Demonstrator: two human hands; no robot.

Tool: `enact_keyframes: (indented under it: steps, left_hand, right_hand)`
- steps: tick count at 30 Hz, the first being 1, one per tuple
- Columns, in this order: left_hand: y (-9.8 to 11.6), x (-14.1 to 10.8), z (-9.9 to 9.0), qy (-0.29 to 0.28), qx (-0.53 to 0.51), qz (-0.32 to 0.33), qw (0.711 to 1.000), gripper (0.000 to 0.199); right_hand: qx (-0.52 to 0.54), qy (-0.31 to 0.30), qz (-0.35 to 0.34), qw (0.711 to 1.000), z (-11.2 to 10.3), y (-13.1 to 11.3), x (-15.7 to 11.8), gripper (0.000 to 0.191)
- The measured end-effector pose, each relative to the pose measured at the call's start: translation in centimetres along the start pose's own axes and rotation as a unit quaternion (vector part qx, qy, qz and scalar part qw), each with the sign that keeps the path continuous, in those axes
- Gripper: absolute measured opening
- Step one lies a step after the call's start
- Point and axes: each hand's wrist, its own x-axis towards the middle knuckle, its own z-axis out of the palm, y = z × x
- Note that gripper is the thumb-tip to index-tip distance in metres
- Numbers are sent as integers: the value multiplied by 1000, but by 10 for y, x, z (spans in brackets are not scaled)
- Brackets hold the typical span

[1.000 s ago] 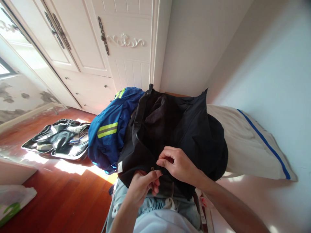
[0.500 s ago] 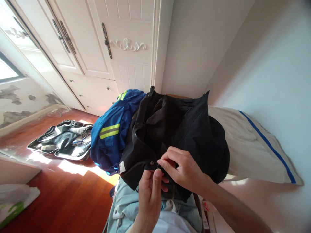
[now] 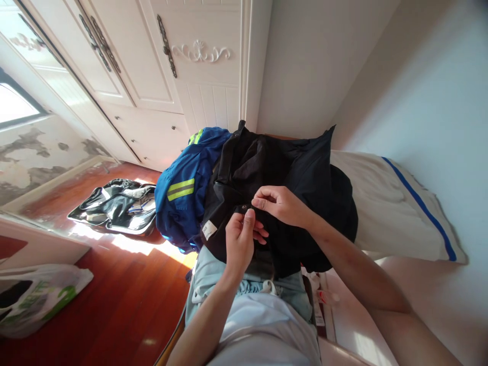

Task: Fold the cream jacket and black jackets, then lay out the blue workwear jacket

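A black garment [image 3: 305,178] with a white label and a small metal snap [image 3: 244,207] lies over my lap. My left hand [image 3: 242,234] pinches the garment's edge just below the snap, thumb on top. Close on its right, my right hand [image 3: 280,203] has thumb and forefinger pressed together near the same edge; whatever lies between those fingertips is too small to make out. Left of the black garment is a blue garment [image 3: 183,195] with yellow and grey reflective stripes.
An open suitcase [image 3: 114,208] with clothes lies on the red wooden floor [image 3: 125,300]. A plastic bag [image 3: 49,295] is at the lower left. White cabinets [image 3: 209,96] stand ahead. Beige cloth with a blue stripe [image 3: 385,203] extends right.
Both hands and the black garment's edge appear higher in the view, and more of my forearms and lap shows. The view has shifted. Both hands keep nearly the same pose.
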Motion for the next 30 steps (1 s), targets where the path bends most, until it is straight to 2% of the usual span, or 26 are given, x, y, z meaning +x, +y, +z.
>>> enact_keyframes:
  steps: [4, 10, 16, 20, 24, 30]
  left_hand:
    - [0, -5, -1, -9, 44, -2, 999, 51]
    - [0, -12, -3, 16, 108, -2, 994, 51]
    - [-5, -12, -13, 48, 85, -13, 995, 49]
    - [-12, -11, -19, 43, 56, -11, 997, 51]
    - [-20, -12, -20, 52, 24, 19, 998, 47]
    - [-20, -12, -19, 45, -46, 14, 998, 39]
  right_hand:
    - [-93, -32, -57, 994, -6, -5, -5, 16]
    - [-163, 2, -62, 985, 0, -10, -3, 14]
    - [-127, 7, -58, 990, 16, -5, 6, 14]
    - [-120, 7, -53, 991, 23, -7, 3, 15]
    - [-149, -5, -78, 986, 26, -13, -9, 15]
    - [-130, -22, -96, 987, 23, -10, -14, 14]
